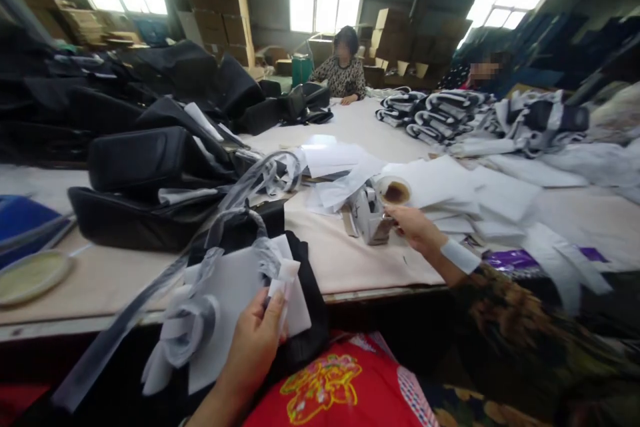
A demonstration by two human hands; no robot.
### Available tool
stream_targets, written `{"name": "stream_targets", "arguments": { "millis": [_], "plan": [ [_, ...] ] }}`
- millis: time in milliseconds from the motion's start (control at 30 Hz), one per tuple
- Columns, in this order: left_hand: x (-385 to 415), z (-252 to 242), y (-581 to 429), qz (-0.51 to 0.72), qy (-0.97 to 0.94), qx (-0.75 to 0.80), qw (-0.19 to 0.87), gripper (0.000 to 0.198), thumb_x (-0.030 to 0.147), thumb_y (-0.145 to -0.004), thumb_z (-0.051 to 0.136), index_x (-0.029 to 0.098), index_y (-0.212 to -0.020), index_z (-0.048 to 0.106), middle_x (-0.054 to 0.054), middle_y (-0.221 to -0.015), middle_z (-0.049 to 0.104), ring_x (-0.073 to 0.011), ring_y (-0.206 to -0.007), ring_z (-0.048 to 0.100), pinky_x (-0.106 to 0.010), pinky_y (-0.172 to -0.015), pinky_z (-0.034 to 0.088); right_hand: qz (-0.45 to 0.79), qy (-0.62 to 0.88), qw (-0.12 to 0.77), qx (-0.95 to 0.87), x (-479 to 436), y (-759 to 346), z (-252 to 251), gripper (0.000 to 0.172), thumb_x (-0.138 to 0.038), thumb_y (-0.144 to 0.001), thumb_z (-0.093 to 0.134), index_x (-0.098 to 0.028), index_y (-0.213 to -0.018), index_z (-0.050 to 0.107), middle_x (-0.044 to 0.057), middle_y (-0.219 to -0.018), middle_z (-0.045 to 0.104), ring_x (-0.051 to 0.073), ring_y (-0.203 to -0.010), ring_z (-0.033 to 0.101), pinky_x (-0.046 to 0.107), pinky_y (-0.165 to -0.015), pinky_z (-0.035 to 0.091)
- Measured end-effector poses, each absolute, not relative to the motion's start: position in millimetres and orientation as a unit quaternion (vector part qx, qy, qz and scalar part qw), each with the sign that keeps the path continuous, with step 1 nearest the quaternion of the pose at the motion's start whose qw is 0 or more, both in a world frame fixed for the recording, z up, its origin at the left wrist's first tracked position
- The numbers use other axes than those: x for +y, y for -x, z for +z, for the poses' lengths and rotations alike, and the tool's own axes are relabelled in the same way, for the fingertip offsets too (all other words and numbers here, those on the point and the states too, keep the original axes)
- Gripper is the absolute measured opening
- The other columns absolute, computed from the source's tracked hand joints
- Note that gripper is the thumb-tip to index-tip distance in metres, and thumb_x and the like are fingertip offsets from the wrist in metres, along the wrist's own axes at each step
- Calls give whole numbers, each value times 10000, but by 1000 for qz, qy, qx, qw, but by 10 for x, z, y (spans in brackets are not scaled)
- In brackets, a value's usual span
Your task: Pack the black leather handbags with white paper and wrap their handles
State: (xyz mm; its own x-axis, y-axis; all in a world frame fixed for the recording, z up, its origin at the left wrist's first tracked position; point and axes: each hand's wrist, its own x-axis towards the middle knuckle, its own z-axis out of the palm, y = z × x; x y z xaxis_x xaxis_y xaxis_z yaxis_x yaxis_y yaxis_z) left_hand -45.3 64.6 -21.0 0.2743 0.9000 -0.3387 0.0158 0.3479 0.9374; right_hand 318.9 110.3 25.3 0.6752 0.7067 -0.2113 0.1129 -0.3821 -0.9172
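My left hand (257,330) is closed, with the thumb pressing a piece of white foam sheet (286,275) wrapped round a strap. This strap, in clear plastic film (267,253), belongs to a black bag (305,267) at the table's front edge. White foam sheets (230,293) and a rolled foam-wrapped strap (193,327) lie over the bag. My right hand (415,228) reaches to the front of a grey tape dispenser (371,217), its fingers pinched at the tape's end there. A tape roll (397,192) with a brown core sits at the dispenser.
Black bags (145,160) are heaped on the left. White foam sheets (455,183) lie right of the dispenser, with bundled wrapped straps (435,113) behind. A round yellowish lid (33,277) lies front left. One person (343,70) sits across the table, another (475,73) further right.
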Motion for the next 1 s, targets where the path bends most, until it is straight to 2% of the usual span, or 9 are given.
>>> {"name": "stream_targets", "arguments": {
  "millis": [100, 200, 300, 400, 567, 700, 767, 867, 1000],
  "plan": [
    [642, -207, 454, 337, -463, 503, 647, 541, 644, -849, 613, 159, -1087, 579, 81, -504, 447, -96, -444, 387, -201, -425, 272, 311, 766, 506, -247, 1178, -3181, 171, 236, -375, -604, 739, -168, -640, 632, 45, -620, 638, 140, -567, 494, 267, -507, 344],
    [650, -239, 468, 331, -469, 507, 643, 557, 666, -850, 599, 164, -1089, 571, 85, -490, 436, -95, -438, 371, -199, -422, 264, 314, 745, 532, -251, 1107, -3177, 196, 222, -333, -552, 742, -172, -637, 617, 45, -652, 642, 152, -620, 535, 262, -529, 379],
    [660, -261, 477, 326, -469, 512, 642, 569, 684, -832, 608, 166, -1063, 578, 82, -490, 436, -96, -436, 366, -201, -412, 250, 301, 729, 553, -270, 887, -3127, 232, 267, -380, -590, 743, -163, -723, 663, 61, -779, 684, 154, -705, 567, 247, -558, 404],
    [662, -248, 476, 321, -470, 513, 642, 564, 684, -831, 610, 171, -1063, 586, 77, -506, 447, -98, -443, 377, -200, -410, 257, 307, 730, 548, -271, 662, -3009, 156, 318, -444, -648, 724, -165, -783, 657, 66, -792, 690, 136, -633, 553, 234, -491, 374],
    [664, -189, 466, 318, -475, 518, 636, 553, 675, -829, 612, 178, -1069, 601, 67, -501, 480, -110, -440, 408, -200, -406, 273, 317, 758, 503, -269, 613, -2950, -99, 249, -410, -687, 679, -188, -659, 569, 34, -616, 631, 105, -471, 477, 222, -408, 325],
    [637, -168, 458, 329, -482, 516, 627, 521, 655, -845, 596, 176, -1053, 605, 59, -517, 508, -120, -448, 436, -209, -416, 305, 317, 784, 432, -314, 618, -2926, -131, 223, -339, -657, 720, -185, -559, 592, 17, -502, 589, 110, -440, 442, 236, -403, 302],
    [618, -167, 451, 336, -486, 511, 624, 475, 617, -870, 582, 176, -1046, 605, 58, -535, 510, -119, -457, 449, -212, -429, 321, 351, 764, 393, -372, 565, -2765, -56, 216, -361, -674, 734, -179, -594, 648, 22, -532, 625, 125, -472, 478, 248, -436, 350],
    [607, -165, 438, 344, -502, 508, 609, 386, 540, -909, 556, 174, -1022, 604, 55, -566, 515, -120, -478, 476, -217, -456, 354, 430, 649, 343, -526, 493, -2320, 147, 260, -427, -793, 686, -180, -712, 701, 15, -625, 670, 125, -539, 511, 251, -514, 407],
    [599, -139, 434, 345, -533, 513, 578, 330, 487, -945, 532, 173, -1012, 606, 33, -635, 568, -125, -535, 512, -227, -516, 396, 498, 520, 312, -620, 542, -1614, 374, 244, -394, -861, 644, -186, -758, 717, 8, -662, 687, 132, -599, 573, 250, -570, 438]
  ]
}}
